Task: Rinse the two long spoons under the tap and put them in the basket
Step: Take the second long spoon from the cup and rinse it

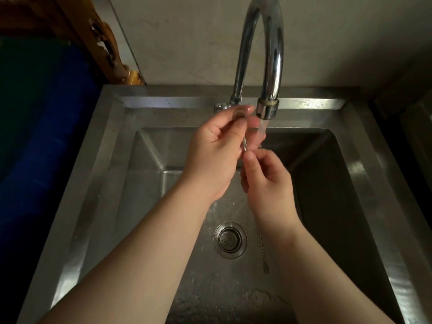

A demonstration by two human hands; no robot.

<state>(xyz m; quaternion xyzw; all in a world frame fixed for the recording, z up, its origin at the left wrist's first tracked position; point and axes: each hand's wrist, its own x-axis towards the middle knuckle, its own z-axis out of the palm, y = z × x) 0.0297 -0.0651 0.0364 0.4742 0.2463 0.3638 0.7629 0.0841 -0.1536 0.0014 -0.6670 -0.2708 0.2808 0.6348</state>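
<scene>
A long metal spoon is held upright over the sink beside the running water. My left hand grips its bowl end near the tap spout, fingers rubbing the bowl. My right hand pinches the lower handle end. Water streams from the chrome tap just right of the spoon. A second long spoon lies on the sink floor right of the drain, partly hidden behind my right wrist. No basket is in view.
The steel sink has a round drain strainer at its centre and a wet floor. A blue surface lies at the left, with carved wood at the top left. A pale wall stands behind the tap.
</scene>
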